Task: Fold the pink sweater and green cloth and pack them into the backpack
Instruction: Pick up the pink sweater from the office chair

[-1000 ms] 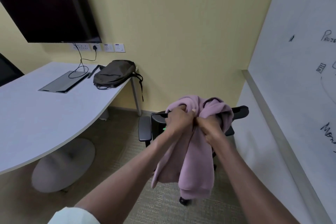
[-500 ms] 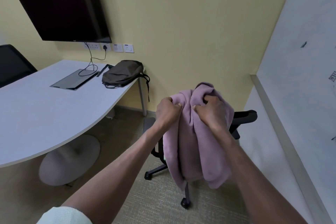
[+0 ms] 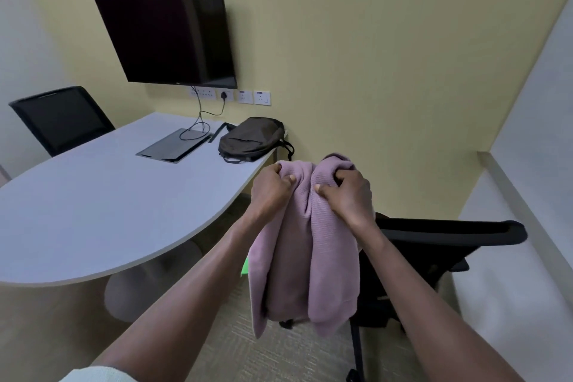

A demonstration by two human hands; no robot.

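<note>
The sweater (image 3: 305,245) is held up in the air, bunched at its top edge in the curled fingers of the left hand (image 3: 271,192) and right hand (image 3: 347,195), hanging before a chair (image 3: 434,245). A green cloth (image 3: 245,267) peeks out behind it. Farther off, the backpack (image 3: 252,139) lies on the table (image 3: 93,205).

Backpack (image 3: 252,139) lies on the table (image 3: 93,211), chair (image 3: 434,245) apparently beside it.

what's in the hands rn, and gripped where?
Both hold the pink sweater, bunched at its top edge: left hand and right hand side by side, the rest hanging free in the air.
</note>
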